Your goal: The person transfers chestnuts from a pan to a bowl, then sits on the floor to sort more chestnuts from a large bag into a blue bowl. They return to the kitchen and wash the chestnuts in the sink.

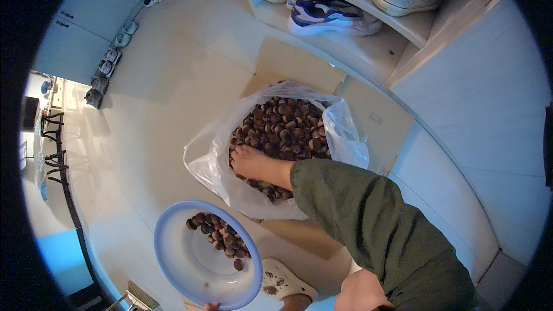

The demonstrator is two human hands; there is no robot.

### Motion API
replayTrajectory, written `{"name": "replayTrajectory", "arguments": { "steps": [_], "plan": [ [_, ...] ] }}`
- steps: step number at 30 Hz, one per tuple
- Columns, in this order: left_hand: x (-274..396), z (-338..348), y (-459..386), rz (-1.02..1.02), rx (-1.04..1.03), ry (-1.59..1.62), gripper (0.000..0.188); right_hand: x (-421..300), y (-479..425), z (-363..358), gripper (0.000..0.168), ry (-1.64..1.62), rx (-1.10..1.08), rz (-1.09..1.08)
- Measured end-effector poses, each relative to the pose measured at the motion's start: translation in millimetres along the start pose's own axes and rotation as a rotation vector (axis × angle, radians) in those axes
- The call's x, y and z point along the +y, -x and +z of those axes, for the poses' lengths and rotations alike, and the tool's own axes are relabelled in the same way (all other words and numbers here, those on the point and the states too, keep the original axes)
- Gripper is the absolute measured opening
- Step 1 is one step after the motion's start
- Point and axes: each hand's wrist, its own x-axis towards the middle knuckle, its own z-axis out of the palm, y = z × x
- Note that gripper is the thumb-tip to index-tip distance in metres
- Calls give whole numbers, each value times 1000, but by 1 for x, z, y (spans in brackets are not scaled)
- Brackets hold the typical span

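At the bottom edge the fingertips of my left hand (211,306) grip the rim of a white plastic basin with a blue rim (162,268). Brown chestnuts (222,235) lie bunched along its upper right side. I cannot make out my right hand; a rounded patch of bare skin at the lower right is unclear. A translucent plastic bag (211,164) lies spread wide, holding many chestnuts (285,125). A bare foot (255,164), below an olive trouser leg (371,207), rests on the chestnuts inside the bag.
Flattened cardboard (376,116) lies under the bag. A shoe rack (367,13) with sneakers (328,17) stands beyond. The other foot wears a beige clog (287,278) beside the basin. Shoes line the cabinet (86,13) at the upper left; a brush (140,296) is at the bottom left.
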Motion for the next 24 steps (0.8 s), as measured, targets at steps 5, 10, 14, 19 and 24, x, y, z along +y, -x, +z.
{"name": "replayTrajectory", "arguments": {
  "steps": [5, 10, 14, 19, 24],
  "plan": [
    [1, -8, 6, -15, 28, -1, 14, -7, 26, -13, 19, 57, -8, 4],
    [-1, -3, 5, 0, 62, -11, 15, 46, 11, -44, 16, -405, 131, 91],
    [-4, -16, 2, 400, 106, -705, 19, 57, -21, -52, 19, -188, -62, 112],
    [-10, -43, -10, 734, 6, -1072, 21, 46, -37, -13, 25, 57, -201, 154],
    [0, -20, 7, 40, 6, -45, 19, 35, -14, -21, 26, -17, -75, 140]
  ]
}}
